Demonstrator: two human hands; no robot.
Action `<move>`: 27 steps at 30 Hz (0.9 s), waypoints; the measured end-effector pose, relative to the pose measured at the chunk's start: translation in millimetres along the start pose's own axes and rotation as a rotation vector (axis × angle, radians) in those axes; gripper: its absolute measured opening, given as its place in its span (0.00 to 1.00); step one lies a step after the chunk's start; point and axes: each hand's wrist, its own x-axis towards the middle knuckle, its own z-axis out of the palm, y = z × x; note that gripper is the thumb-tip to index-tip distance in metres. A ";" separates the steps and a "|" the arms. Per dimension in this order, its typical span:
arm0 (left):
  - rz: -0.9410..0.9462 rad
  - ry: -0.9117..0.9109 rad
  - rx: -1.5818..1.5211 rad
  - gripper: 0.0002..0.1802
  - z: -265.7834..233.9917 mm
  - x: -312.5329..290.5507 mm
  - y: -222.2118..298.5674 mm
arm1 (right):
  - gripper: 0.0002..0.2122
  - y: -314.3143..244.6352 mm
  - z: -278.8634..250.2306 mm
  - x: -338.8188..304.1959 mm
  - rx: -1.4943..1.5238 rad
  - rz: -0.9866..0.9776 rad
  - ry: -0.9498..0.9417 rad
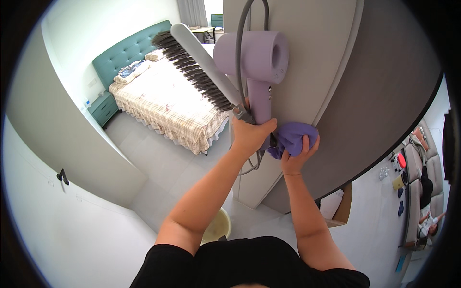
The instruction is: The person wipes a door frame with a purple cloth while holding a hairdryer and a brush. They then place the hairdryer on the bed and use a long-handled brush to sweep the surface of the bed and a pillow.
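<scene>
My left hand is closed round the handle of a light purple hair dryer and the end of a long-handled brush. The brush has a pale back and dark grey bristles, and slants up to the left. A grey cord loops above the dryer and hangs below my left hand. Just to the right, my right hand grips a bunched purple cloth in front of the panel edge, close to the lower end of the dryer. Whether the cloth touches the dryer or the panel I cannot tell.
A pale panel and a dark curved panel stand before me. Below is a yellowish bucket; a cardboard box sits to the right. A bed lies beyond, and a person is on a sofa.
</scene>
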 end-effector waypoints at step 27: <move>-0.348 -0.026 0.016 0.30 -28.3 -11.6 -23.1 | 0.22 -18.6 -0.1 93.3 -0.286 -0.091 0.135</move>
